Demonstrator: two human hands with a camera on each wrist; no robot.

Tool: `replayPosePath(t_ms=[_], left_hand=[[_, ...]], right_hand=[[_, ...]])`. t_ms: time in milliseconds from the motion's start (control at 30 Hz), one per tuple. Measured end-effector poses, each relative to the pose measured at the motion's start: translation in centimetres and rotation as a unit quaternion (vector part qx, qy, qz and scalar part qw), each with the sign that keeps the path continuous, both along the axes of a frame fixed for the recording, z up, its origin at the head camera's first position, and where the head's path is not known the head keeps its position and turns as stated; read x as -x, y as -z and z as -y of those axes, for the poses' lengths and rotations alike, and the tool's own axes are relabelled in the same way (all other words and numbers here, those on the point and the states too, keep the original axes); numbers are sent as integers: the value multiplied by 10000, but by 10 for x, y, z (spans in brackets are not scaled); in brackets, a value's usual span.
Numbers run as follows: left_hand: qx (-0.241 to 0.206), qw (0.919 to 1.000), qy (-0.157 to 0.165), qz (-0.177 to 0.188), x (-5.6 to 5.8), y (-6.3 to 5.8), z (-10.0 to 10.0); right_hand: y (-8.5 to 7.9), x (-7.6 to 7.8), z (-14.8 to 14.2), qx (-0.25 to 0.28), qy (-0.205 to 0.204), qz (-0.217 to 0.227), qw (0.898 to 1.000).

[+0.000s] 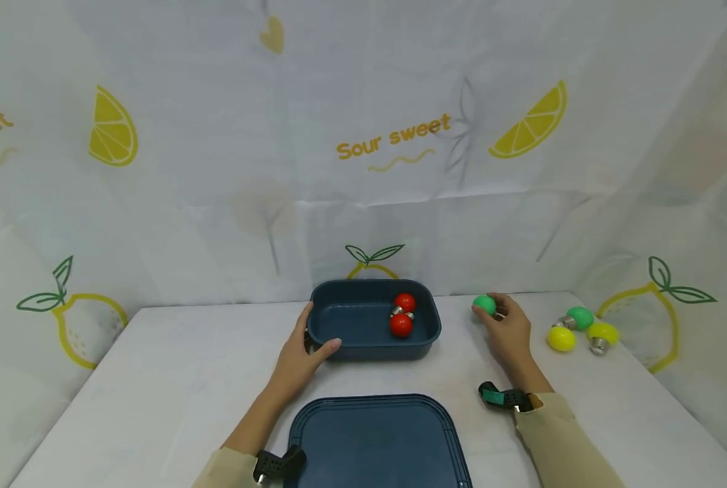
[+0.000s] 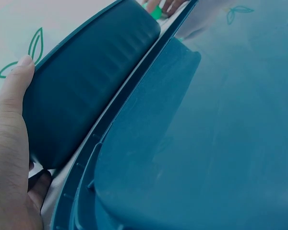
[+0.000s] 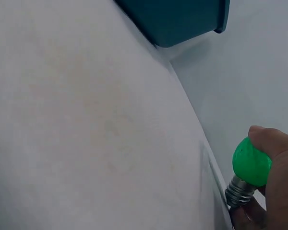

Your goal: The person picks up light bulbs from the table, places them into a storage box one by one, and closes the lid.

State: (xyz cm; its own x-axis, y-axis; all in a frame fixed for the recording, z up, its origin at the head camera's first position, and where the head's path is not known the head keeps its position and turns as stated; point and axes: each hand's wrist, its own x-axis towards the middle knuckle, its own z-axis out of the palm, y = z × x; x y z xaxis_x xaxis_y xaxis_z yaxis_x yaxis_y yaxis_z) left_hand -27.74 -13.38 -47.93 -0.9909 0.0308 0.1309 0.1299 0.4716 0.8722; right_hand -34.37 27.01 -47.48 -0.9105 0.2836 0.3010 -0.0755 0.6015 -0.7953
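A dark blue plastic box (image 1: 351, 353) stands at the back middle of the table, with two red light bulbs (image 1: 401, 325) inside at its right end. My left hand (image 1: 297, 356) grips its left end, thumb at the front rim and fingers round the side; the left wrist view shows the box wall (image 2: 86, 91) beside that thumb. To the right of the box, my right hand (image 1: 509, 332) pinches a green light bulb (image 1: 484, 304). In the right wrist view this bulb (image 3: 249, 163) has its silver screw base slanting downward, with the thumb on the green globe.
Right of my right hand lie two yellow bulbs (image 1: 561, 339) and another green bulb (image 1: 580, 317). A dark blue lid or tray (image 1: 372, 440) lies flat at the front, between my forearms. Behind the table hangs a white lemon-print sheet (image 1: 217, 169).
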Motion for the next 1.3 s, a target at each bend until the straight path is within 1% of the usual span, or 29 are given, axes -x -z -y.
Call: replayPosePath(t_ms=[200, 300, 400, 500, 567, 700, 767, 833, 933, 1033, 1133, 1233, 1300], left_hand=[[-14, 10000, 25, -53, 2, 0, 0], [-30, 10000, 15, -75, 0, 0, 1], [-5, 10000, 12, -67, 0, -1, 1], [-16, 10000, 12, -40, 0, -1, 1], [-13, 10000, 4, -18, -1, 0, 2], [-63, 10000, 11, -27, -1, 0, 1], [-50, 10000, 18, -44, -1, 0, 1], [-29, 10000, 3, -63, 0, 1, 1], [-5, 10000, -62, -56, 0, 3, 2], [-13, 9999, -72, -76, 0, 3, 2], [-10, 9999, -86, -94, 0, 4, 1], [-11, 9999, -97, -104, 1, 4, 0], [-16, 9999, -90, -126, 1, 3, -2]], right_hand=[[-2, -7, 7, 230, 45, 80, 9997], [-3, -11, 10, 311, 109, 159, 9993], [-8, -13, 14, 528, 84, 226, 9983], [-14, -14, 18, 804, -130, 151, 9966], [-17, -15, 22, 1056, -418, 29, 9935], [-28, -15, 31, 1612, -901, -321, 9823], [-36, -15, 36, 1823, -1027, -503, 9766], [-46, -14, 43, 1837, -1081, -616, 9751], [-60, -13, 53, 1588, -1116, -637, 9789], [-74, -12, 64, 1291, -1040, -532, 9847], [-85, -11, 75, 1226, -931, -409, 9872], [-90, -11, 85, 1333, -907, -304, 9864], [-89, -9, 89, 1253, -922, -268, 9875]])
